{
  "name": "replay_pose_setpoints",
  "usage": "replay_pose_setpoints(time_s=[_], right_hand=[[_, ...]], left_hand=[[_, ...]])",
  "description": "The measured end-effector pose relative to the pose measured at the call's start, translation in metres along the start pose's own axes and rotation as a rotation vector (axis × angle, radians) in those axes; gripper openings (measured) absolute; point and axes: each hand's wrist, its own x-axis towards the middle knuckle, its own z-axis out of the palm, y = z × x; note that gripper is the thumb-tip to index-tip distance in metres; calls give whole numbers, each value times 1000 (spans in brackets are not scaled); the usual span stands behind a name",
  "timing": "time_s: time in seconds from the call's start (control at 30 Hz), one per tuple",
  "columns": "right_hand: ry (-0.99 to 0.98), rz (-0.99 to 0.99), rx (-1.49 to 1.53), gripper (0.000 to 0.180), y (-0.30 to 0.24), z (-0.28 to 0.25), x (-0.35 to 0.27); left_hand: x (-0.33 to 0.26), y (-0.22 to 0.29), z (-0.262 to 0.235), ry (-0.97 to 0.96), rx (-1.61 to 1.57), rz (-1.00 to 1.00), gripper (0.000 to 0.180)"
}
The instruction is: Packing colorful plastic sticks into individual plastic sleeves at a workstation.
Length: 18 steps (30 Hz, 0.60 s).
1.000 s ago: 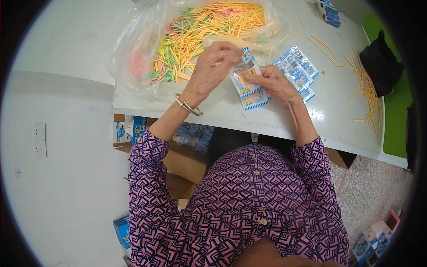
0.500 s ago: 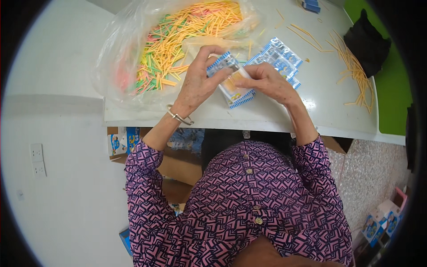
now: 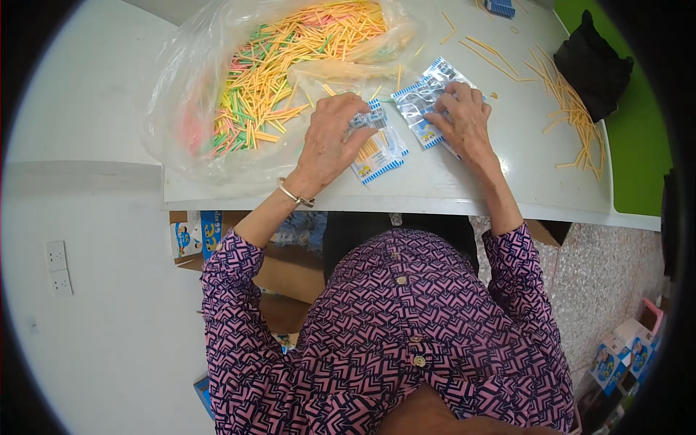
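Observation:
My left hand (image 3: 330,145), with a metal bangle at its wrist, rests at the left side of a clear, blue-edged plastic packet (image 3: 383,161) on the table. Yellow-orange sticks show inside that packet. The thumb lies over it, apart from the bent fingers. Farther right, several silvery-blue packets (image 3: 417,103) lie overlapping. Over their right part is my right hand (image 3: 467,127), thumb and bent fingers apart, fingertips touching the top packet. Whether anything sits under its curled outer fingers is hidden.
A big clear plastic bag (image 3: 170,94) full of short coloured sticks (image 3: 290,65) lies open at the left. Long thin yellow sticks (image 3: 573,109) are scattered at the right beside a black bag (image 3: 594,65). A blue bundle (image 3: 500,7) sits at the back; cardboard (image 3: 290,275) is below the table.
The packet that both hands held up now lies on the table by my left hand. My right hand has let go of it and moved right, onto the overlapping packets.

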Motion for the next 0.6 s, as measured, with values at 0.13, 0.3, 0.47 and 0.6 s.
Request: replay_pose_setpoints(time_s=[0.13, 0.3, 0.47, 0.6], right_hand=[[-6, -28, 34, 15, 1, 4, 0], [50, -21, 33, 14, 10, 12, 1], [135, -131, 36, 14, 13, 5, 5], [299, -323, -51, 18, -17, -25, 8]], left_hand=[[6, 4, 3, -1, 5, -8, 30], [19, 7, 4, -38, 31, -48, 30], [34, 7, 19, 51, -31, -7, 30], [57, 13, 18, 68, -174, -167, 31]])
